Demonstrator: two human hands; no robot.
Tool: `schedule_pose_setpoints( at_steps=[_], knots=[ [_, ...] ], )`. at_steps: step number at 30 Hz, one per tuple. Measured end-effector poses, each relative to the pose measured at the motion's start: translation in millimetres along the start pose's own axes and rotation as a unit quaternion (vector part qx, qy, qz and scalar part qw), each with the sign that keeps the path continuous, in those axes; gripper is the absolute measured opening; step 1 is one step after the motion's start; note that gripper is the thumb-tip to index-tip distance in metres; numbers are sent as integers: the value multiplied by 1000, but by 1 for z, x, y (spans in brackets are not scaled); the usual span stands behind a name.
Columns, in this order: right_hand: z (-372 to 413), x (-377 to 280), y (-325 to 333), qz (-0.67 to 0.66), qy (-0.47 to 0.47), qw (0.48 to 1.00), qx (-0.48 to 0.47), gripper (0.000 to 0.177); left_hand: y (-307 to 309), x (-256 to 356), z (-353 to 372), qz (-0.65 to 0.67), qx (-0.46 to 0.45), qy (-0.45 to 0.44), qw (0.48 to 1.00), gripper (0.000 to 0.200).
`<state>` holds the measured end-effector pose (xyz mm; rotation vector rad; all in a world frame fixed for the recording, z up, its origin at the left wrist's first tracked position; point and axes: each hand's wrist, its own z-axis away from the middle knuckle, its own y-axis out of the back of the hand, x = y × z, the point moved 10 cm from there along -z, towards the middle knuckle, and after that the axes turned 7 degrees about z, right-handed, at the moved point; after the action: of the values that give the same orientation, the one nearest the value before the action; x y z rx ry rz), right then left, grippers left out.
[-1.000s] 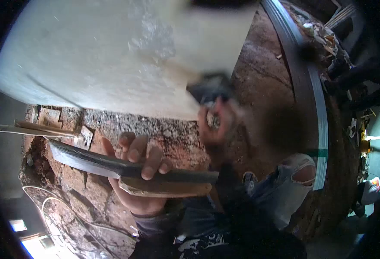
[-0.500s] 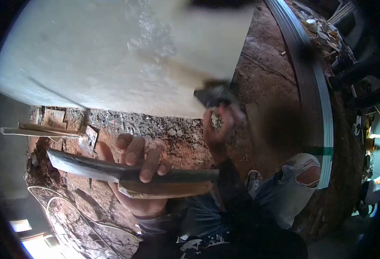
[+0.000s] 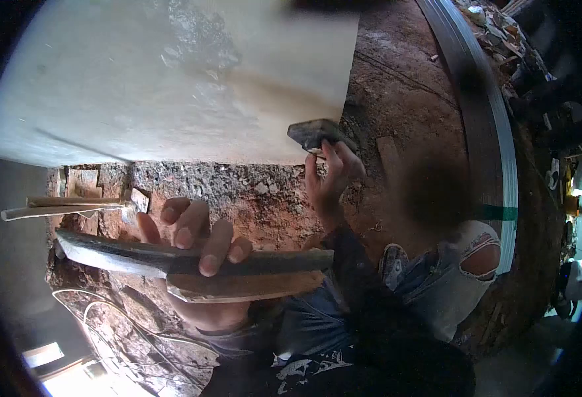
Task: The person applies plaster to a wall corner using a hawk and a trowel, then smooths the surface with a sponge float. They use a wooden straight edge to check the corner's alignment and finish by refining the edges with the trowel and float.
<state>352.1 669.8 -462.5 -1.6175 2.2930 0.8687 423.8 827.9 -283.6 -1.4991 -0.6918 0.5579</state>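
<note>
My left hand [image 3: 195, 231] is wrapped over a long, slightly curved dark tool [image 3: 115, 255] with a pale lower edge. A flat wooden piece [image 3: 244, 286] runs under its right half. The palm is hidden behind the tool. Further forward, my right hand [image 3: 332, 173] pinches a dark flat block [image 3: 314, 132] between thumb and fingers. This block overlaps the lower right corner of a smooth pale wall [image 3: 172, 112], which carries a rough whitish patch.
Two wooden handles [image 3: 66, 206] lie on the rubble at left. Looped pale cable [image 3: 99, 308] rests below them. Reddish soil [image 3: 397, 86] spreads along the wall. A stack of long metal strips [image 3: 496, 152] curves down the right, bound with green tape [image 3: 499, 212].
The right hand and its block have risen slightly against the wall corner and are less blurred. The left hand has shifted a little left with the long tool.
</note>
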Motion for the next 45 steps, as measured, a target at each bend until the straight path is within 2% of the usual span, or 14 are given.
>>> schedule_pose_setpoints(
  at_steps=[5, 7, 9, 13, 15, 19, 21, 22, 24, 27, 30, 40, 42, 45],
  knots=[
    [107, 56, -47, 27, -5, 977, -213, 43, 1, -4, 3, 6, -15, 26, 1000, 45],
    [79, 42, -35, 22, -3, 978, -206, 41, 1, -2, -6, -4, -17, 21, 1000, 45],
    [52, 17, -7, -12, -18, 998, -54, 42, -9, -5, 0, -10, -24, 37, 999, 31],
    [27, 13, -27, 22, 36, 996, -76, 42, -9, -9, -4, -32, -22, 35, 999, 31],
    [60, 19, -33, 69, 75, 978, -181, 42, -4, -9, -6, -14, -14, 26, 999, 34],
    [68, 44, 1, -4, -41, 979, -202, 47, -4, -1, -1, -12, -23, 26, 999, 36],
    [15, 44, 48, -45, -89, 994, 37, 44, -12, -8, -3, -10, -33, 27, 999, 38],
    [-10, 47, 48, -44, -88, 994, 42, 44, -14, -10, -5, -35, -40, 18, 998, 39],
    [-27, 91, 24, -245, -288, 926, -18, 36, -12, -13, -7, -64, -44, 18, 997, 41],
    [-6, 123, -11, -385, -348, 853, -58, 41, -8, -15, -6, -63, -29, 23, 997, 43],
    [13, 121, -21, -274, -362, 878, -151, 38, -18, -7, -3, -111, -44, -4, 993, 39],
    [41, 132, -68, -368, -393, 823, -184, 32, -24, -25, 2, -160, -15, 22, 987, 23],
    [66, 165, -85, -194, -402, 855, -265, 31, -23, -26, 2, -165, -13, 20, 986, 23],
    [41, 162, -71, -312, -423, 833, -173, 31, -21, -24, -1, -167, -8, 27, 985, 26]
  ],
)
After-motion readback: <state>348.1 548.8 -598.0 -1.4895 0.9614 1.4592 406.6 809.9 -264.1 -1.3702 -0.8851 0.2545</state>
